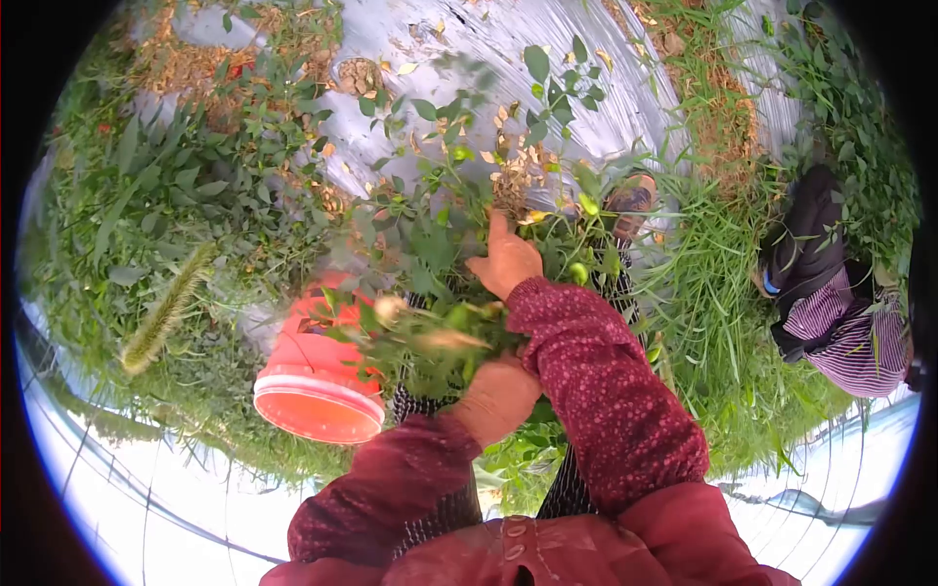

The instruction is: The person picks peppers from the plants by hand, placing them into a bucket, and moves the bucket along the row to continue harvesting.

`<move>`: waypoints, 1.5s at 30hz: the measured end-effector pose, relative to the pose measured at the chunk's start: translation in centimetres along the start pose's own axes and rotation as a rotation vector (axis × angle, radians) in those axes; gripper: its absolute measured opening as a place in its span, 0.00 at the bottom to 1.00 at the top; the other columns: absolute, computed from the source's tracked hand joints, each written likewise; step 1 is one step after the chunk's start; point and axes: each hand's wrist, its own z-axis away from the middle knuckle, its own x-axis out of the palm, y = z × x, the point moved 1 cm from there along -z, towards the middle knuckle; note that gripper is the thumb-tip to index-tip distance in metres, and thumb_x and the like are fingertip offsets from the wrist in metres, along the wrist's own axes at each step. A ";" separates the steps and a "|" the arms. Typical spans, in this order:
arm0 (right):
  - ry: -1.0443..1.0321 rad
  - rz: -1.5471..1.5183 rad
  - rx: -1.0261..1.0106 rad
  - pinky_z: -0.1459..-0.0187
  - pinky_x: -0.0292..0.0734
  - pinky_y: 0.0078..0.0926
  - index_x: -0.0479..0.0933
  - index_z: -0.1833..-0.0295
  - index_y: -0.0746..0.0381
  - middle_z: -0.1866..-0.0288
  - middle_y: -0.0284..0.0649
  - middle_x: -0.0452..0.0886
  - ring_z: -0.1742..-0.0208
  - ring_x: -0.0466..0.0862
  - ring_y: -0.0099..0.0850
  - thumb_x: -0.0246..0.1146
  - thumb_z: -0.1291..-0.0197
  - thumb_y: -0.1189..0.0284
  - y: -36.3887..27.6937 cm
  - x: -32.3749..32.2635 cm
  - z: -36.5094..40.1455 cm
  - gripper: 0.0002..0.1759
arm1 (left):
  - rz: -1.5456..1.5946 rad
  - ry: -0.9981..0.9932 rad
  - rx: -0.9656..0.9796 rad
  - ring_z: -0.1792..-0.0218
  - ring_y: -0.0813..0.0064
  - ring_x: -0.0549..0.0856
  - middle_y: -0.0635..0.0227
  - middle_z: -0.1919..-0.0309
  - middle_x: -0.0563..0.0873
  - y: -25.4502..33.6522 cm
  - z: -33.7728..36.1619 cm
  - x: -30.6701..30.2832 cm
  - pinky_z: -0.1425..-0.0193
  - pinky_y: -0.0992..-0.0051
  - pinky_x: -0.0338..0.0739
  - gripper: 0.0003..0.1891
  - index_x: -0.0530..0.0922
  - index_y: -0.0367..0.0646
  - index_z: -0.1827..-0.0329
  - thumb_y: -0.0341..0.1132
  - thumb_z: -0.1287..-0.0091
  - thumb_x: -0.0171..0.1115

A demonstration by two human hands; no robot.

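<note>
My right hand (508,262) reaches into a leafy pepper plant (435,244), index finger stretched out and thumb apart. Nothing shows in its grasp. Green peppers (587,204) hang among the leaves to its right. Closer to my body, my left hand (496,398) is closed at a bunch of leafy stems (415,337), its fingertips partly hidden under the right sleeve. The leaves there are blurred. To the left of my hands is a tilted red bucket (318,366) with a pale rim.
Silvery plastic sheeting (616,88) covers the ground ahead, strewn with dry leaves. Tall grass (718,293) grows on the right, beside a person (840,293) in striped clothing. At left a bristly grass seed head (166,313) rises above dense plants. My shoe (633,200) stands near the sheeting.
</note>
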 end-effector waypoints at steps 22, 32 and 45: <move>0.070 -0.648 -0.067 0.63 0.74 0.33 0.76 0.51 0.64 0.68 0.43 0.82 0.69 0.80 0.36 0.62 0.40 0.62 6.0 4.3 -0.4 0.18 | 0.056 0.219 -0.319 0.57 0.48 0.80 0.46 0.62 0.81 -12.0 -6.2 -8.0 0.55 0.58 0.74 0.17 0.73 0.35 0.55 0.33 0.45 0.64; -0.269 -1.085 0.049 0.53 0.75 0.25 0.73 0.47 0.69 0.59 0.38 0.81 0.59 0.79 0.27 0.72 0.52 0.65 3.7 1.8 -0.2 0.29 | 0.191 0.456 -0.129 0.58 0.50 0.79 0.56 0.61 0.75 -5.3 -2.8 -4.7 0.56 0.60 0.75 0.24 0.69 0.42 0.51 0.21 0.54 0.62; -0.068 -0.526 -0.040 0.46 0.73 0.31 0.67 0.41 0.74 0.48 0.52 0.78 0.48 0.79 0.35 0.72 0.58 0.68 5.9 4.5 -0.4 0.39 | 0.641 0.528 -0.061 0.63 0.71 0.81 0.63 0.63 0.80 -4.9 -1.1 -7.6 0.59 0.75 0.75 0.13 0.74 0.36 0.53 0.20 0.43 0.59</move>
